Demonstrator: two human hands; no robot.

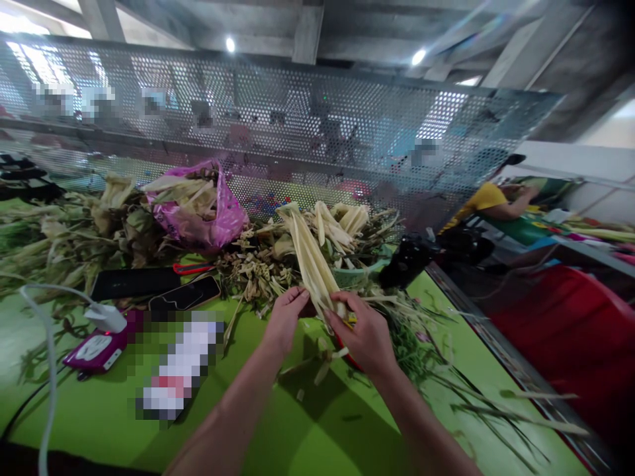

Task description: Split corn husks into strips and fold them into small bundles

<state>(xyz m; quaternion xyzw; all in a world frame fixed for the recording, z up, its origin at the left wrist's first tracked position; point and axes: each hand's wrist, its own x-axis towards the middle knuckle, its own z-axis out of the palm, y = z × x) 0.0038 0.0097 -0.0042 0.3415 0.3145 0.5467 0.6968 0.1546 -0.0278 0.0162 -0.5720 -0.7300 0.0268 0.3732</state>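
In the head view, pinching a long pale husk (312,258) near its lower end with the right hand (368,334), and pinching at its left edge with the left hand (284,318). Holding it tilted above the green table (307,439), in front of a green basket (358,272) heaped with dried leaves (350,221).

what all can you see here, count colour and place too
table: one, green, centre
long husk: one, pale yellow, above table
loose husks: many, yellow-brown, back
bag: one, pink, back left
basket: one, green, under loose husks
phones: two, black, left
tool: one, red, beside phones
power strip: one, purple, left
plug: one, white, on power strip
cables: two, white and black, far left
blurred item: one, mostly white, left
bulky item: one, black, back right
screen: one, grey, behind table
person: one, yellow sleeve, right
hands: two, bare, on long husk
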